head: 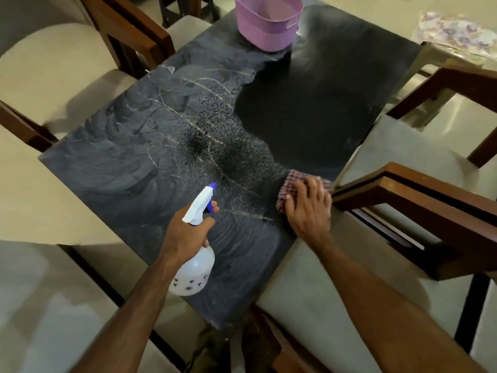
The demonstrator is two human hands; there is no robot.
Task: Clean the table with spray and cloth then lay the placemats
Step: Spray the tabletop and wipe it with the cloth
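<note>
The dark table [129, 162] is dusty and speckled with spray at its middle. A purple basket [269, 21] stands at its far end. The left hand [185, 232] grips a spray bottle [195, 262] above the near edge. The right hand [309, 208] presses flat fingers on a checked cloth [291, 184] at the right edge.

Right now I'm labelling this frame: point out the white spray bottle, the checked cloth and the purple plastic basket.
White spray bottle [192, 267]: head view, translucent body.
Checked cloth [293, 183]: head view, exposed fold.
Purple plastic basket [266, 28]: head view, front wall.
</note>
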